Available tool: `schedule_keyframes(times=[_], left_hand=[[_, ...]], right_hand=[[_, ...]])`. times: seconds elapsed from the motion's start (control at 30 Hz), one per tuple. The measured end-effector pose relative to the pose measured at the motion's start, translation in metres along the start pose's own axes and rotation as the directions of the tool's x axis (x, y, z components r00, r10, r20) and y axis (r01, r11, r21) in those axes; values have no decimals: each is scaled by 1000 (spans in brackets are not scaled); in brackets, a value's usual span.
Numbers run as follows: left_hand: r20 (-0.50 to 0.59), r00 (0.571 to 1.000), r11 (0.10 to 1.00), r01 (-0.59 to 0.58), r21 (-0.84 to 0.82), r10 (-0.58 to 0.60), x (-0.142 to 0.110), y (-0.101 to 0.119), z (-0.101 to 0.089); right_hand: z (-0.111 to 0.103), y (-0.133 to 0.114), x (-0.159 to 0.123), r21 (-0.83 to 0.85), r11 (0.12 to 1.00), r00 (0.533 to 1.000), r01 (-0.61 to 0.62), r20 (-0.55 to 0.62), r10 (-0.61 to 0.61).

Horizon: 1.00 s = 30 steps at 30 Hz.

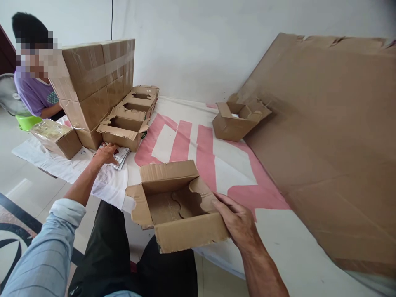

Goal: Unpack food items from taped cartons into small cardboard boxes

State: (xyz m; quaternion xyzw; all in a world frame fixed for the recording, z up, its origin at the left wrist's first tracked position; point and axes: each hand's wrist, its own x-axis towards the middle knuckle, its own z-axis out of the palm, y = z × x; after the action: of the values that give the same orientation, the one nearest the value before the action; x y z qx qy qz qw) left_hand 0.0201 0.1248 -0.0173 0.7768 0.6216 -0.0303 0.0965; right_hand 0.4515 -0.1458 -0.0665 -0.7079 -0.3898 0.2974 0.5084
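A tan corrugated cardboard box with ragged, scalloped flaps (190, 233) sat open-topped at the near edge of a table draped in white cloth with a pink pattern (278, 243), its near side jutting past that edge. Its walls were creased and its flaps splayed outward, baring a brown floor crossed by a curved cut line. The right hand (236, 218) gripped the box's right side, thumb on top. Toward the table's left end, the left hand (107, 154) lay palm down, fingers spread, on a small pile of flat silvery packets (122, 156); whether it had closed on them could not be told. Just beyond stood a row of open tan cardboard boxes (120, 138), alongside a taped stack of brown cartons (89, 78). A person in a purple shirt (34, 93) was behind the stack.
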Motion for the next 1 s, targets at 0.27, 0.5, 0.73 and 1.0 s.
schedule_keyframes(times=[0.27,0.5,0.73,1.0], left_hand=[[173,984,981,-80,175,49,9,7,-13],[213,975,958,-119,261,63,3,6,-22],[101,989,924,-137,358,107,-13,-3,-37],[-357,926,982,-63,177,124,-13,8,-32]], right_hand=[[3,-7,-5,-10,1000,999,-27,40,28],[8,-19,-7,28,999,998,-38,49,36],[13,-27,-9,58,997,998,-48,42,46],[17,-27,-8,61,998,999,-21,46,18]])
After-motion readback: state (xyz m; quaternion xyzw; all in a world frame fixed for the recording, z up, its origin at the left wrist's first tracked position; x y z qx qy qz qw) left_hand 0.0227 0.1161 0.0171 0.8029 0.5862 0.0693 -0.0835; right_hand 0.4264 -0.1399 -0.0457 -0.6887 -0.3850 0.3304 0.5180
